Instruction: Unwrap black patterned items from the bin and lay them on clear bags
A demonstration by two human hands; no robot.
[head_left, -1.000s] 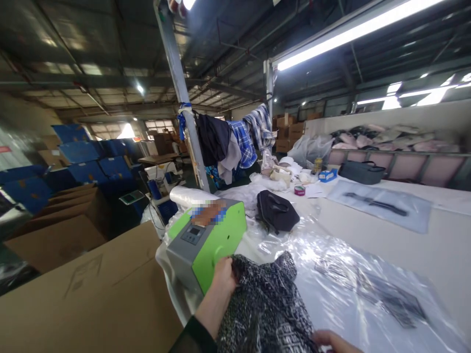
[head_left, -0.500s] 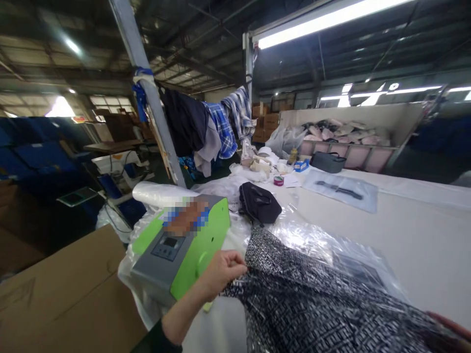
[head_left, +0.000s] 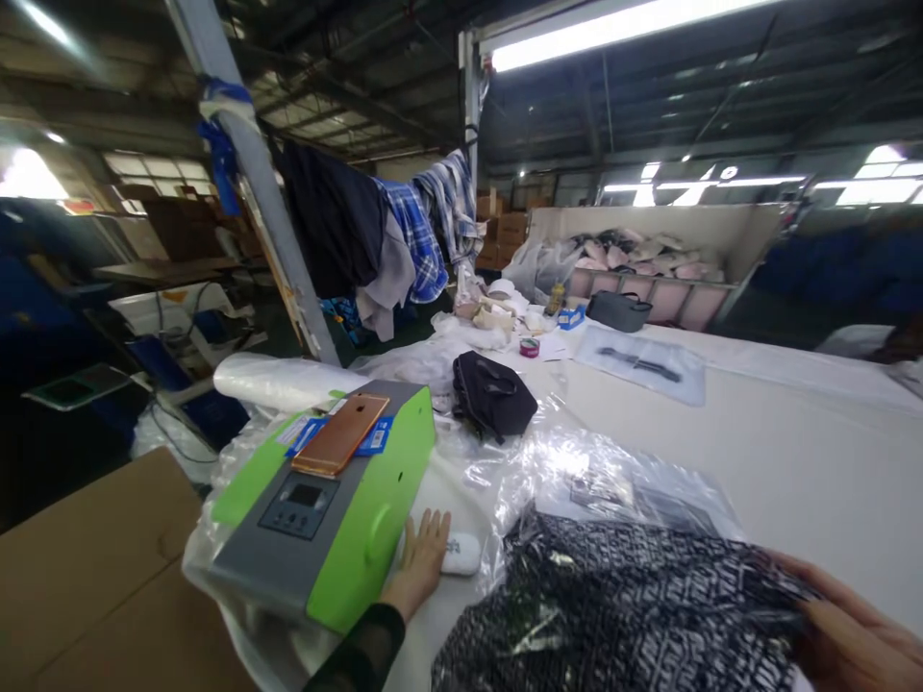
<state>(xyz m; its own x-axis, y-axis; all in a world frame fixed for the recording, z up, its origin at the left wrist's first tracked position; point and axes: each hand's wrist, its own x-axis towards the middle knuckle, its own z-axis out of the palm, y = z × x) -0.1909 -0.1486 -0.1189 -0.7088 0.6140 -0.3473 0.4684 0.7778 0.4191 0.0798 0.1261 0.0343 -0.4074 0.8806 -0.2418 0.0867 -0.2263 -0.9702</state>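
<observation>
Single head-worn view, forward and down (close) over the table.

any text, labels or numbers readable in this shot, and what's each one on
No text is legible.
Green and grey machine: its panel has a small display and buttons, too small to read.
Blue cards under the phone: print blurred.
White object by the left hand: dark marks, unreadable.
Patterned garment: pattern only.

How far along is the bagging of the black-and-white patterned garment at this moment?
Done: the black-and-white patterned garment sits at least partly under clear plastic bag film. In hand: the right hand presses its edge; the left hand lies flat by a small white object, beside the green and grey machine. Left: sealing; whether the bag is closed cannot be told.
</observation>
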